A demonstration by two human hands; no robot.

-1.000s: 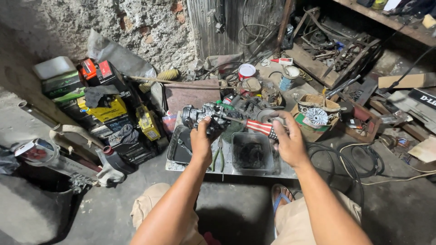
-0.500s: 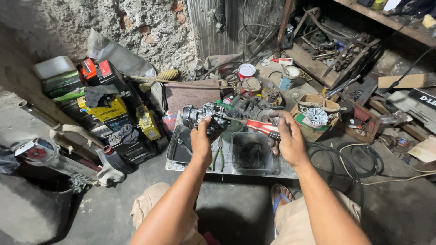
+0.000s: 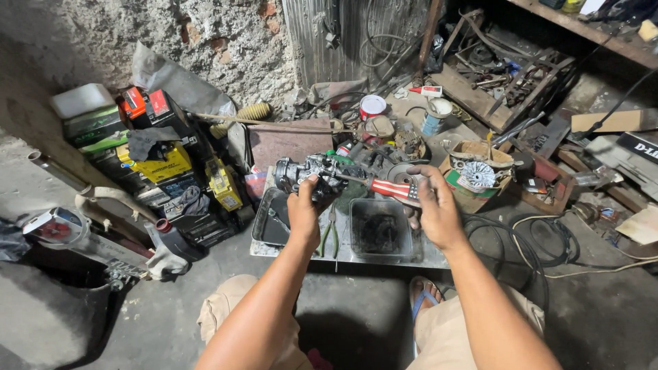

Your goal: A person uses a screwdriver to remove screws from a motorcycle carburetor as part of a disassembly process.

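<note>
The left hand (image 3: 305,209) gripped the carburetor (image 3: 312,175) and the right hand (image 3: 432,205) pinched a screwdriver (image 3: 391,188) at it — work seemingly midway, parts still in the tray (image 3: 271,236).

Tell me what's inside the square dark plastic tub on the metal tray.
The square dark plastic tub on the metal tray holds a black greasy clump on its floor; what it is can't be told. The right hand covers the tub's right rim.
</note>
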